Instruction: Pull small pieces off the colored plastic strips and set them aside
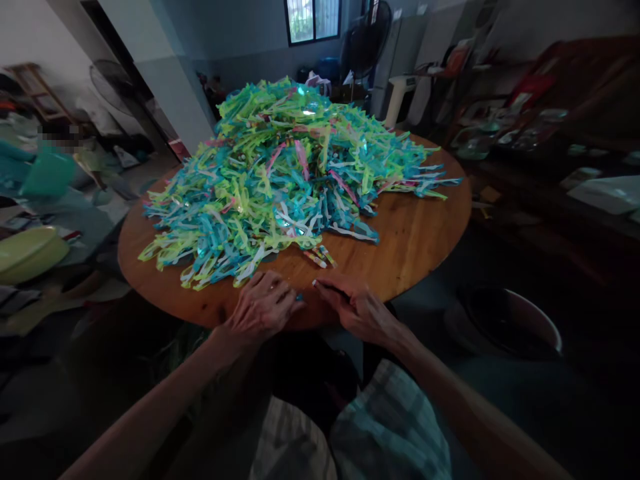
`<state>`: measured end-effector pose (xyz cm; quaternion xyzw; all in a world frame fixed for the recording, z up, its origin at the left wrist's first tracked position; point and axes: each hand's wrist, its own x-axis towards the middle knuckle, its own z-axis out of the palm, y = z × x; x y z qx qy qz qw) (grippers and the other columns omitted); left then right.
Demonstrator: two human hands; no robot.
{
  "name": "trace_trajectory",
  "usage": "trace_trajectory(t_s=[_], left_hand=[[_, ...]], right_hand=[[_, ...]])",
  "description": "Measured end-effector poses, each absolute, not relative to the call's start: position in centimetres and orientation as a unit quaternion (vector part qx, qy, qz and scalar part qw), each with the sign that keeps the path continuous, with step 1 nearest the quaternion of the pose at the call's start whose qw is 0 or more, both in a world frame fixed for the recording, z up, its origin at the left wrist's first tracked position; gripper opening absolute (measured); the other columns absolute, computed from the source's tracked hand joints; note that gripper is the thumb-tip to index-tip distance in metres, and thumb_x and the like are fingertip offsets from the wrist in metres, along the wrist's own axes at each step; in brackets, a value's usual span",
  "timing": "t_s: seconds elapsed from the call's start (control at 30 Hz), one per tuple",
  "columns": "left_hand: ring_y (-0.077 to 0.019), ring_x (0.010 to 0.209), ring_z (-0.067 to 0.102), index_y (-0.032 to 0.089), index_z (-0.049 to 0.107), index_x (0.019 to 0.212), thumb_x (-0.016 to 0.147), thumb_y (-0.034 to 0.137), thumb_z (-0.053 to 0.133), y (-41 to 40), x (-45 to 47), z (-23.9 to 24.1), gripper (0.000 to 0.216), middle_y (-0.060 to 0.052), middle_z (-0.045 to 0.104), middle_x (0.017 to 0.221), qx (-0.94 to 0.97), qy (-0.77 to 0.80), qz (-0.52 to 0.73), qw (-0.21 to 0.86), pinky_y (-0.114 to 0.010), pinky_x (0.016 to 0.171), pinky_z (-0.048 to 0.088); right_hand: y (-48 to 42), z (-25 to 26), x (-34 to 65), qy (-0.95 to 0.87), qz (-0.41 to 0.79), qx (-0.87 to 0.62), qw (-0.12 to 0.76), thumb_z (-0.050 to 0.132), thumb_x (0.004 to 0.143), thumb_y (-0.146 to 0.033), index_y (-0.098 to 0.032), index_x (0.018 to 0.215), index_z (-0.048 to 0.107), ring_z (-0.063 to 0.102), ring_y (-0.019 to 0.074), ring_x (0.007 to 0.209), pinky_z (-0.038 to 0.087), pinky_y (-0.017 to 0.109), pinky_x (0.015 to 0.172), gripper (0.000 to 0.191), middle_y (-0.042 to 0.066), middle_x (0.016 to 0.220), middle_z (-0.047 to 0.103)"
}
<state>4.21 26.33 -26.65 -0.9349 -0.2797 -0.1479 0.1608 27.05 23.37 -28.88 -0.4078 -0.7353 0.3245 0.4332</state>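
At the near edge of a round wooden table (415, 233), my left hand (265, 303) rests with fingers curled; a small blue bit (299, 297) shows by its thumb and index fingertips. Opposite it, my right hand (357, 307) is closed in a pinch, with a tiny white tip (315, 283) at the fingertips. What either hand holds is too small to name. Just beyond the hands lie a few short coloured pieces with white ends (316, 259). A large heap of translucent green, blue and pink plastic strips (280, 173) covers much of the tabletop.
A dark round bucket (510, 323) stands on the floor to the right. To the left is a yellow basin (33, 253). Behind the table are a standing fan (367, 40) and a window (314, 19). A person (60, 150) is at the far left.
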Motion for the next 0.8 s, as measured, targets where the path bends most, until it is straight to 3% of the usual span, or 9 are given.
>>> trace_trajectory(t_s=[0.07, 0.2, 0.3, 0.53, 0.8], left_hand=[[-0.0198, 0.085, 0.059, 0.017, 0.063, 0.078, 0.101, 0.029, 0.049, 26.9, 4.7, -26.8, 0.03, -0.004, 0.065, 0.079, -0.936, -0.275, -0.167, 0.144, -0.034, 0.076, 0.041], [-0.0157, 0.059, 0.048, 0.018, 0.06, 0.074, 0.104, 0.032, 0.041, 27.5, 5.3, -26.8, 0.038, -0.002, 0.057, 0.065, -0.926, -0.304, -0.163, 0.151, -0.032, 0.057, 0.031], [-0.016, 0.059, 0.049, 0.017, 0.061, 0.079, 0.104, 0.028, 0.037, 27.6, 5.8, -26.5, 0.037, -0.003, 0.057, 0.067, -0.93, -0.295, -0.158, 0.15, -0.032, 0.055, 0.032], [-0.0143, 0.062, 0.051, 0.015, 0.06, 0.083, 0.102, 0.019, 0.04, 27.2, 6.8, -26.0, 0.028, -0.003, 0.057, 0.071, -0.939, -0.275, -0.175, 0.111, -0.03, 0.058, 0.034], [-0.0139, 0.064, 0.052, 0.015, 0.06, 0.082, 0.102, 0.019, 0.041, 26.9, 6.9, -26.0, 0.028, -0.002, 0.058, 0.071, -0.944, -0.269, -0.175, 0.083, -0.03, 0.059, 0.035]], right_hand=[[23.6, -28.5, 27.1, -0.718, 0.351, -0.416, 0.433, 0.049, 0.1, -0.031, -0.015, 0.102, 0.071, 0.06, 0.0166, 0.081, 0.048, 0.03, 0.077, 0.026, 0.005, 0.088, 0.067], [23.9, -28.0, 27.4, -0.679, 0.417, -0.42, 0.434, 0.052, 0.099, -0.038, -0.016, 0.101, 0.072, 0.049, 0.012, 0.066, 0.039, 0.023, 0.059, 0.029, 0.001, 0.074, 0.059], [24.1, -28.0, 27.8, -0.658, 0.46, -0.403, 0.439, 0.055, 0.097, -0.042, -0.016, 0.101, 0.073, 0.043, 0.0102, 0.062, 0.032, 0.022, 0.053, 0.032, -0.001, 0.07, 0.054], [24.2, -28.5, 28.2, -0.626, 0.508, -0.387, 0.447, 0.056, 0.096, -0.048, -0.017, 0.103, 0.074, 0.036, 0.0093, 0.059, 0.027, 0.022, 0.049, 0.036, -0.002, 0.068, 0.047], [24.0, -28.5, 28.4, -0.637, 0.489, -0.385, 0.455, 0.058, 0.096, -0.042, -0.018, 0.1, 0.075, 0.04, 0.0098, 0.061, 0.032, 0.022, 0.054, 0.03, -0.001, 0.071, 0.054]])
